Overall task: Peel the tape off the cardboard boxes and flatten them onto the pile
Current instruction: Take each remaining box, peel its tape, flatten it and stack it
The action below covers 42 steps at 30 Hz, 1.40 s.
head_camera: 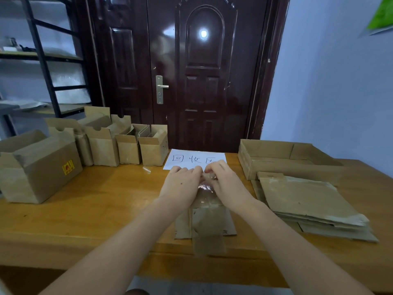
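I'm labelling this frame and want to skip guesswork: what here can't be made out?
All in the head view:
- Fingertips of the left hand and right hand: curled away, so the grip on the tape is unclear.
- Far end of the flattened box: hidden under both hands.
- Yellow sticker text: too small.
- Shelf items: blurred.

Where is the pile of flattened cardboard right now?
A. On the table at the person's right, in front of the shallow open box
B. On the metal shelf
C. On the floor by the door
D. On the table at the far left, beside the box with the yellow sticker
A: the pile of flattened cardboard lies on the table to the right of both hands, just in front of the shallow open box.
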### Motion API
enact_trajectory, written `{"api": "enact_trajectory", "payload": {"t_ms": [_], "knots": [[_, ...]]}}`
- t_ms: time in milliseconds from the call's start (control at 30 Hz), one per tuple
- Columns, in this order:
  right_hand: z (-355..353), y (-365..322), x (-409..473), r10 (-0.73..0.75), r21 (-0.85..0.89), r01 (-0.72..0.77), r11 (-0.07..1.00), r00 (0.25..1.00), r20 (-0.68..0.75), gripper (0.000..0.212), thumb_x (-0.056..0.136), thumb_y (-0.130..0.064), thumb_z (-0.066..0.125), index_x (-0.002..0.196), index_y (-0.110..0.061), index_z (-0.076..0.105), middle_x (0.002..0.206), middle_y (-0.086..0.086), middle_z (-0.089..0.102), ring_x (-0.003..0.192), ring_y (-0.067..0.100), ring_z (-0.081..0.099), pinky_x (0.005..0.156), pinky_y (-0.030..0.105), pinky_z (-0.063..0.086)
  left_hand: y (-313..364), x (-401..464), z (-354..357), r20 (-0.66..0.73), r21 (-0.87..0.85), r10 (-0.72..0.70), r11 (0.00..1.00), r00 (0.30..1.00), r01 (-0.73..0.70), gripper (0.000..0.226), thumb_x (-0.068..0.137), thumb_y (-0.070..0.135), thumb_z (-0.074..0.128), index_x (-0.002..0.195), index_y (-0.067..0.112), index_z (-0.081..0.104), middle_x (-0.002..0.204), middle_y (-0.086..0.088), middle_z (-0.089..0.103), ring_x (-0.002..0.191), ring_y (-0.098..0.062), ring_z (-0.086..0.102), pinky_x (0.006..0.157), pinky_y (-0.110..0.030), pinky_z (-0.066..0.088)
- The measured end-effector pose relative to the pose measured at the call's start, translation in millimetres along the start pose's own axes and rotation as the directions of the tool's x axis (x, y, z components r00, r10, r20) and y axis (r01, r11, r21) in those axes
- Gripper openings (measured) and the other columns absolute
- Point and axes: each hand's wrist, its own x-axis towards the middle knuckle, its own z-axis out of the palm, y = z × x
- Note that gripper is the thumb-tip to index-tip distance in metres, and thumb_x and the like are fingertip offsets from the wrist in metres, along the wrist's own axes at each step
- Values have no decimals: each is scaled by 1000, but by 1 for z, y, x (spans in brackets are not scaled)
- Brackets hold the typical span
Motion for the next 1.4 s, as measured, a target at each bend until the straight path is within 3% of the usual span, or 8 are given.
{"api": "enact_trajectory", "payload": {"t_ms": [200,367,567,833,1033,1233,1300,1400], "knots": [[2,1,-2,18,-147,-20,989,1000,-10,17,103,-16,53,117,-18,62,111,-2,62,105,17,54,85,37,50,-8,-4,-2,76,-55,100,994,992,-96,49,102,38,16,140,24,46,117,5,67,98,-23,63,94,-34,38],[3,3,-4,-41,-242,30,970,998,-37,23,105,-28,52,121,-19,66,114,-4,62,106,14,48,88,37,51,-2,-11,-6,36,-99,55,994,998,-52,22,108,31,45,128,23,45,108,5,69,92,-20,64,94,-30,40],[-3,-2,-9,-3,-194,10,981,999,36,29,99,-30,63,127,-25,58,118,-6,61,110,15,49,91,36,47,1,-16,-11,59,-126,50,991,997,-42,26,102,18,51,127,20,43,106,6,68,95,-19,64,100,-28,34],[2,-8,-21,-29,-184,11,983,995,-97,32,104,-29,54,132,-18,62,123,0,64,110,17,54,96,32,47,2,-23,-19,110,-347,-29,936,994,66,23,110,43,33,107,25,47,90,7,57,83,-16,52,69,-29,37],[-4,-10,-31,-53,-131,44,990,997,-62,26,98,-26,66,123,-20,66,117,-4,62,108,11,51,93,31,51,0,-27,-23,163,-444,19,894,986,56,30,111,41,30,114,23,53,105,5,68,99,-17,59,99,-30,41],[4,-13,-39,-15,-148,-6,989,990,-138,17,105,-28,53,116,-20,63,105,-6,60,97,11,50,86,37,51,3,-30,-29,196,-459,27,886,980,68,16,109,37,45,121,28,50,107,7,64,94,-10,55,71,-20,40],[5,-13,-42,6,-57,-11,998,996,-89,23,104,-34,50,119,-21,62,113,-9,58,101,4,48,88,27,50,3,-31,-33,211,-442,32,894,977,66,14,111,32,41,120,27,50,105,4,66,100,-15,58,86,-25,45],[-2,-12,-44,-13,53,14,999,1000,-17,30,98,-34,63,126,-25,59,117,-15,49,103,-1,51,86,13,47,2,-33,-36,218,-455,72,890,973,36,15,112,30,33,113,26,48,107,2,71,109,-20,63,119,-35,26]]}}
